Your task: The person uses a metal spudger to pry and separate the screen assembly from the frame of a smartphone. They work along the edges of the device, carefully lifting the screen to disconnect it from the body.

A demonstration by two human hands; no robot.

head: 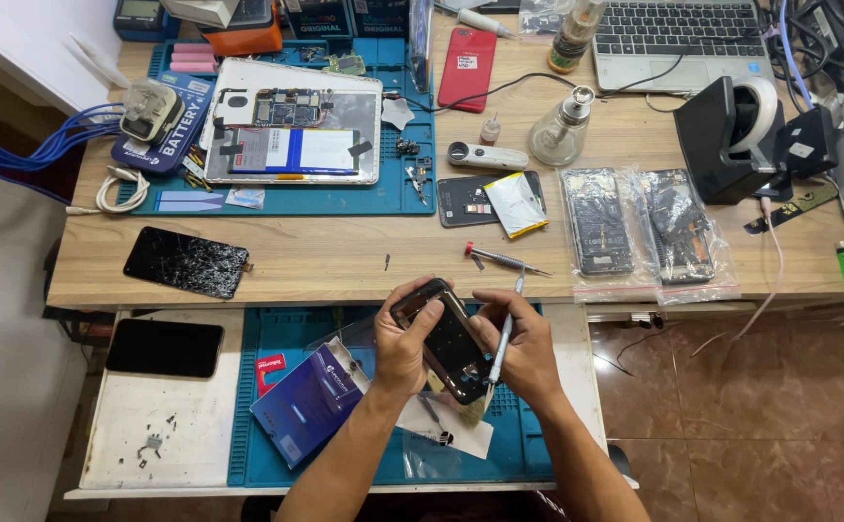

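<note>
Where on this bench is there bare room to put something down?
Bare wood runs along the bench's front edge, between the cracked screen and the red-capped screwdriver. The white shelf is mostly bare below the black phone. It is crowded on the upper blue mat, around the bagged phone parts and under both hands.

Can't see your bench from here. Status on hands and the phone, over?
Left hand shut on the opened phone, held tilted above the blue mat. Right hand shut on the metal tool, also steadying the phone. Nothing in the way.
</note>
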